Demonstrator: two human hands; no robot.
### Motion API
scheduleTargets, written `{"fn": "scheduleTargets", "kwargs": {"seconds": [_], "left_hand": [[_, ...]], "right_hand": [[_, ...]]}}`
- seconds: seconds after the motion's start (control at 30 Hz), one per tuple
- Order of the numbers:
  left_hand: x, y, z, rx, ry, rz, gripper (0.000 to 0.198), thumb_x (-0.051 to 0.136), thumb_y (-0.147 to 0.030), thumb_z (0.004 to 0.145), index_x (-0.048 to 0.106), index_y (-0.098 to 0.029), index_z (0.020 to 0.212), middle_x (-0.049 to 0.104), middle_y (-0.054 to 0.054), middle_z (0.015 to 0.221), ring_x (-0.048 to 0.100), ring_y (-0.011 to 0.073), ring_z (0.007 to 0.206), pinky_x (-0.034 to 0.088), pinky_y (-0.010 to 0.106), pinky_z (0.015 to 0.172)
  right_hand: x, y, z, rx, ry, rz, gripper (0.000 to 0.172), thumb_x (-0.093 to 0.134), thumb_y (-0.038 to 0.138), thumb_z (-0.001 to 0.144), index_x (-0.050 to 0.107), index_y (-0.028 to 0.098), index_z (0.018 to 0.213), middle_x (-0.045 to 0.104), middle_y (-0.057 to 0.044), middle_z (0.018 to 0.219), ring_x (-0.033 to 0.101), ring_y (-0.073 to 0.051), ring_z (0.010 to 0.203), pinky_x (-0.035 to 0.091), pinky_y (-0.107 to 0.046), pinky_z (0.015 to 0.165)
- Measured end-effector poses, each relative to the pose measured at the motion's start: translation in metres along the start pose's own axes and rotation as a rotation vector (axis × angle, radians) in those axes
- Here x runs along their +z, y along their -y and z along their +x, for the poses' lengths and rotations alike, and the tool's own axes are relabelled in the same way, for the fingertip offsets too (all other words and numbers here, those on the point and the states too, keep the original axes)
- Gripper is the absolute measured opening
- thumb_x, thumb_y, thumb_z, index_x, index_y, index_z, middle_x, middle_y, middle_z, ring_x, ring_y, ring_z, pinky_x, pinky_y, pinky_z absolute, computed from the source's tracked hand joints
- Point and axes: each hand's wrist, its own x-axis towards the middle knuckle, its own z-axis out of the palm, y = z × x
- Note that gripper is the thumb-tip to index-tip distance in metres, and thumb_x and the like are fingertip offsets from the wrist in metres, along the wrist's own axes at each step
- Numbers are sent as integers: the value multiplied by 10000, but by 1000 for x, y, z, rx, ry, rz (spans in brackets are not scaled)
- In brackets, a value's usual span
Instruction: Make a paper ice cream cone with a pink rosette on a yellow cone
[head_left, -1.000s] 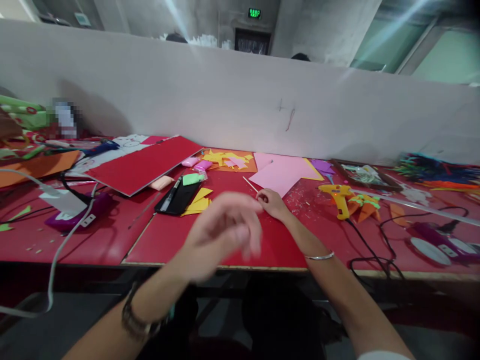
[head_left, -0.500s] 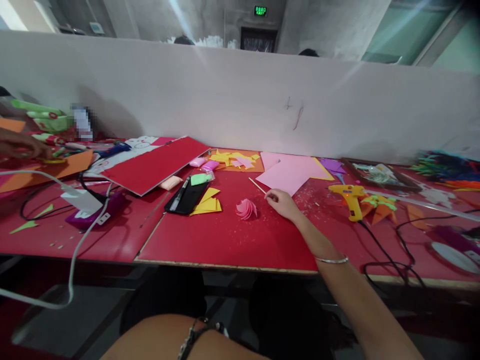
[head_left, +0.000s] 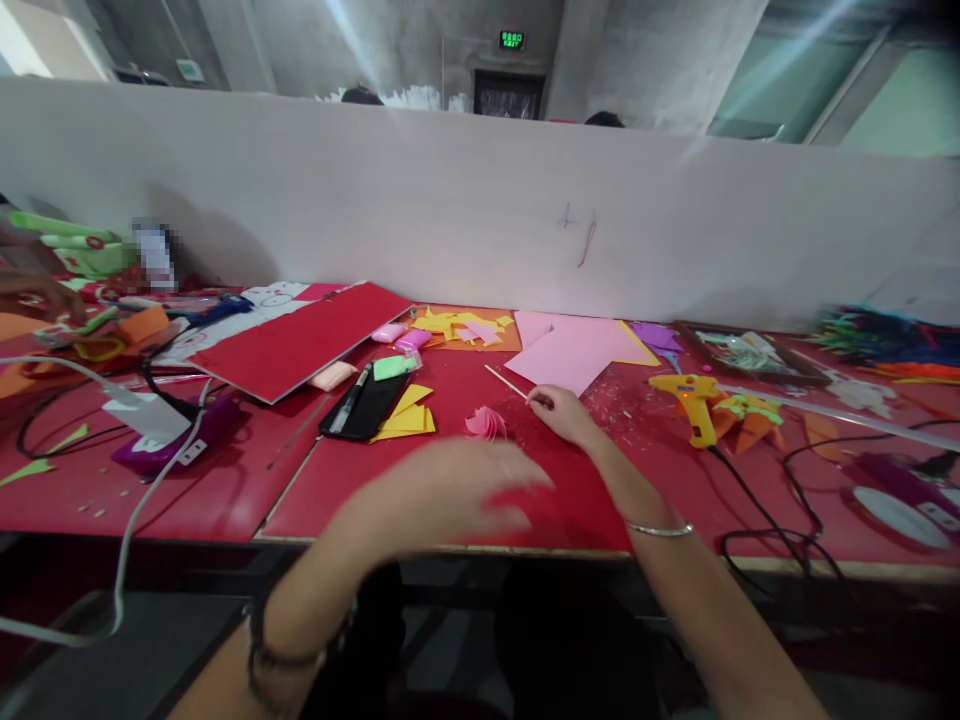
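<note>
My right hand (head_left: pixel 559 413) is closed in a pinch on one end of a thin wooden stick (head_left: pixel 504 380), which points up and left over the red table (head_left: pixel 450 490). Blurred by motion, my left hand (head_left: pixel 450 495) hangs over the table's front with its fingers and thumb apart and nothing seen in them. Just beyond it sits a pink curled-paper flower (head_left: pixel 486 424), its lower part hidden by that hand. Pink paper sheets (head_left: pixel 566 355) lie behind my right hand.
To the left are a black phone (head_left: pixel 369 402), yellow paper pieces (head_left: pixel 409 415), a red board (head_left: pixel 300 345) and a purple power strip (head_left: pixel 176 437). A yellow glue gun (head_left: pixel 691 402) with a black cord lies right. Another person's hand (head_left: pixel 37 297) works at far left.
My left hand has come up from below the table's edge to the area in front of the pink flower. My right hand has stayed nearly in place with the stick.
</note>
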Motion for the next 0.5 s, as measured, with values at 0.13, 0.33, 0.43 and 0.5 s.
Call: {"fn": "scheduleTargets", "kwargs": {"seconds": [0.13,0.33,0.43,0.5], "left_hand": [[-23,79,10,-485,-43,487,339,528,-255,720,545,-147,1041,562,146,1048,510,294,980,407,386,790],[4,123,-10,-611,87,546,425,396,-426,780,498,-163,1098,478,123,1145,459,276,1051,379,406,850],[5,123,-4,-620,45,562,414,388,-442,779,511,-158,1054,498,127,1115,464,282,1041,385,427,824],[3,123,0,-612,15,555,416,401,-461,769,528,-155,1021,524,128,1083,484,285,1015,398,412,793]], "right_hand": [[-1,-2,-1,2,-23,-41,164,393,200,735,554,165,734,551,-5,667,462,-113,600,363,-222,570],[-5,-1,-1,47,-23,-144,179,386,206,742,562,172,735,579,0,675,484,-102,600,358,-200,570],[-19,-3,-2,134,-56,-254,186,395,218,749,577,180,763,599,-12,693,502,-109,621,343,-201,576],[-32,-5,-5,216,-78,-341,192,401,224,751,587,182,779,614,-28,709,515,-118,634,333,-207,574]]}}
